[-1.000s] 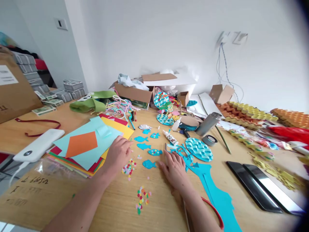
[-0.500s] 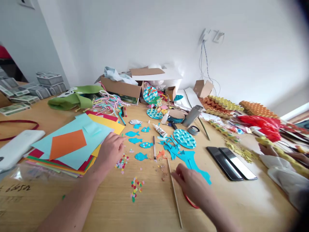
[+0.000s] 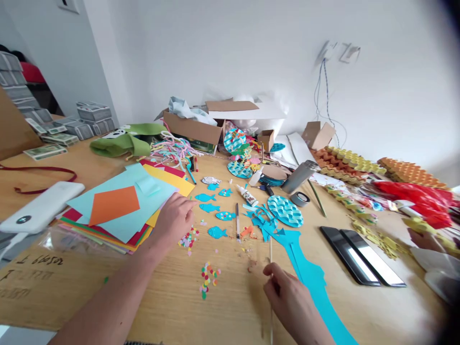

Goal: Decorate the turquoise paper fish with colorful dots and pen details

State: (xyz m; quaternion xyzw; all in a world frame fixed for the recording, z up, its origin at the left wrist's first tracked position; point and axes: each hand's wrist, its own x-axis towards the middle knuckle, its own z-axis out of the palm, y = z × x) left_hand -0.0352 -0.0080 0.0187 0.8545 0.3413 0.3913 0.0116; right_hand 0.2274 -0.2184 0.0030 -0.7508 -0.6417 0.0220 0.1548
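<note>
My right hand (image 3: 285,294) is closed on a thin wooden stick (image 3: 270,251), its fingers curled around the middle of the shaft. The stick runs nearly straight away from me and casts a shadow on the table. My left hand (image 3: 175,216) rests beside the stack of coloured paper (image 3: 118,218), fingers loosely bent, with nothing visible in them. Close to it are paper confetti dots (image 3: 189,239) and several blue paper fish (image 3: 217,232). A pen (image 3: 237,223) lies between the hands, near a glue bottle (image 3: 247,196). A blue paper strip (image 3: 309,273) extends past my right hand.
Two phones (image 3: 372,256) lie to the right, near another person's sleeve (image 3: 429,266). A grey flask (image 3: 301,176), tape roll (image 3: 300,199) and blue corrugated disc (image 3: 285,211) stand farther back. A white power bank (image 3: 43,206) is at left. Cardboard boxes (image 3: 192,127) line the wall.
My right hand has taken hold of the wooden stick and drawn it slightly toward me, turning it straighter. My left hand stays by the paper stack. The view has shifted left.
</note>
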